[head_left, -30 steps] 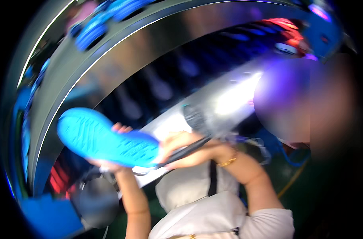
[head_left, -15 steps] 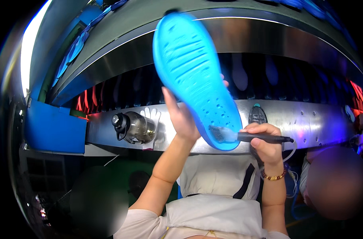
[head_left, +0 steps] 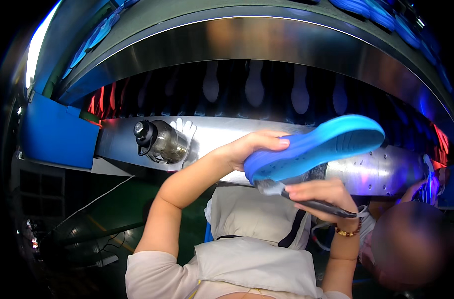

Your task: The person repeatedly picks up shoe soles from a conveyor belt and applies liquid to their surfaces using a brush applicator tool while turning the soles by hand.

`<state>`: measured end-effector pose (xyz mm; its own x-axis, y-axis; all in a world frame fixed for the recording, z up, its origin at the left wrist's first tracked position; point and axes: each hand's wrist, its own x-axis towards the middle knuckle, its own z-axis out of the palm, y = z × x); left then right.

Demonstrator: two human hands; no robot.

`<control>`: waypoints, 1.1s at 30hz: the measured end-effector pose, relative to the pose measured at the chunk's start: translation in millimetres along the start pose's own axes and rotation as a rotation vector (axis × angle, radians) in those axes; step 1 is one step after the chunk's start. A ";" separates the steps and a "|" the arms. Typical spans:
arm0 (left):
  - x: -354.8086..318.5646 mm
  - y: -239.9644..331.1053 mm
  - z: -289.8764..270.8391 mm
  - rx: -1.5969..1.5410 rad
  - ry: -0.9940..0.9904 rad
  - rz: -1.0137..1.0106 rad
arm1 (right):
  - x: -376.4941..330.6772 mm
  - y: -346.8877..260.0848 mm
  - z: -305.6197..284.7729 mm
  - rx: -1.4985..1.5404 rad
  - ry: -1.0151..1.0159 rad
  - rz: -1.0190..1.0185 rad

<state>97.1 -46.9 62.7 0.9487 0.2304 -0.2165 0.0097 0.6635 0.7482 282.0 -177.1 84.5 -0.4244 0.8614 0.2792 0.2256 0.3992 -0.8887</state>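
A blue shoe sole (head_left: 331,137) is tilted on its side above the bench, its wide end pointing to the far right. My left hand (head_left: 259,145) is closed around its near-left end, thumb on the outer side wall. In my right hand (head_left: 326,194) is a brush (head_left: 324,207) with a dark handle, a thin pale tube running from its back end. The brush's bristles meet the lower rim of the sole at the end nearest me. Partly hidden behind the sole, a dark object (head_left: 318,172) lies on the bench.
On the metal bench (head_left: 217,130) stand a see-through bottle (head_left: 164,142) with a black lid and, behind it, a white glove (head_left: 185,127). More blue soles (head_left: 356,7) lie on the raised ledge beyond. A blue box (head_left: 57,132) is at left, another person (head_left: 411,244) at right.
The sole has swung clockwise and tipped from facing me onto its side. My left hand has shifted to its near end. The brush has moved from inside the sole to its rim.
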 end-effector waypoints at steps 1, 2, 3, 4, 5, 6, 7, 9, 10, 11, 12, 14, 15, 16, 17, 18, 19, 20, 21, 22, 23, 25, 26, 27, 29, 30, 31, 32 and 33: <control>-2.5 0.7 -1.1 -0.005 -0.001 0.001 | -4.2 -4.3 -6.4 0.002 -0.079 0.014; -5.4 3.2 0.9 -0.037 0.024 -0.057 | -5.8 -7.5 -15.5 0.024 -0.195 -0.009; -5.3 4.7 3.2 -0.068 0.044 -0.116 | -6.1 -6.2 -18.5 0.022 -0.194 -0.003; -3.7 0.7 1.1 -0.052 0.084 -0.150 | -6.6 -4.6 -20.5 -0.025 -0.066 -0.036; -3.8 1.5 1.4 -0.056 0.078 -0.152 | -6.4 -3.3 -22.5 -0.073 0.062 -0.068; -4.7 5.0 1.9 0.007 0.064 -0.187 | -0.7 -5.4 -24.3 -0.089 0.005 -0.032; -5.9 6.6 1.8 0.069 0.050 -0.222 | -2.8 -7.5 -26.8 -0.092 0.005 -0.024; -10.4 0.0 -1.5 0.243 0.058 -0.203 | -7.6 -10.8 -30.5 -0.182 -0.195 0.072; -12.5 1.9 -2.8 0.193 0.088 -0.223 | -10.2 -10.5 -36.1 -0.202 -0.228 0.007; -13.8 4.8 -2.4 0.143 0.119 -0.243 | -10.2 -9.4 -36.1 -0.201 -0.223 0.014; -14.7 6.6 0.6 0.142 0.119 -0.243 | -9.5 -6.8 -36.5 -0.131 -0.100 0.001; -16.6 8.8 5.8 0.106 0.174 -0.191 | -5.9 2.7 -34.6 -0.138 0.027 0.014; -18.2 7.5 1.3 0.108 0.174 -0.186 | -7.2 4.6 -33.5 -0.142 0.026 0.012; -20.3 4.5 -6.6 0.181 0.143 -0.159 | -10.7 4.8 -31.9 -0.149 -0.036 0.038; -22.5 4.2 -11.1 0.255 0.113 -0.130 | -13.3 4.1 -32.2 -0.156 -0.097 0.063; -27.6 5.5 -6.5 0.167 0.200 -0.128 | -16.8 -1.5 -36.4 -0.172 -0.161 0.070; -31.2 4.0 -10.2 0.170 0.201 -0.128 | -17.0 -1.1 -37.1 -0.172 -0.159 0.067; -34.6 1.2 -17.0 0.053 0.223 -0.091 | -16.5 -0.2 -37.2 -0.121 0.000 0.048; -34.3 -0.4 -20.4 -0.065 0.239 -0.052 | -17.2 1.8 -38.7 -0.074 0.160 0.030; -35.0 2.5 -15.4 -0.081 0.264 -0.038 | -14.7 11.1 -40.2 -0.184 0.219 0.030; -35.9 4.5 -18.9 -0.075 0.258 -0.035 | -17.2 18.3 -36.3 -0.146 0.237 0.039; -41.6 10.8 -26.7 0.055 0.181 0.037 | -19.4 15.1 -28.4 -0.166 0.156 0.025; -45.2 10.9 -20.8 0.003 0.255 0.049 | -21.4 5.2 -31.8 -0.199 0.112 0.018; -46.4 12.1 -24.4 0.008 0.265 0.056 | -20.5 -8.9 -34.0 -0.205 0.050 0.049; -42.9 9.0 -39.9 -0.527 -0.059 0.153 | -20.5 -17.2 -27.9 0.034 0.200 -0.051; -35.6 -3.9 -42.9 -0.514 -0.047 0.321 | -15.2 -18.7 -26.3 -0.014 0.244 -0.086; -23.1 -19.1 -40.5 -0.498 -0.035 0.490 | -8.5 -16.0 -21.6 -0.092 0.317 -0.104; -3.7 -24.9 -34.7 -0.426 0.109 0.561 | -2.6 -7.0 -16.2 -0.102 0.366 -0.062; 15.4 -32.2 -33.6 -0.488 -0.023 0.617 | 3.6 5.8 -10.9 -0.116 0.417 -0.021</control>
<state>100.8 -40.8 14.2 0.7437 0.6478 0.1653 -0.6559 0.6592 0.3677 291.3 -168.2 84.3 -0.0444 0.8963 0.4412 0.3280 0.4303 -0.8410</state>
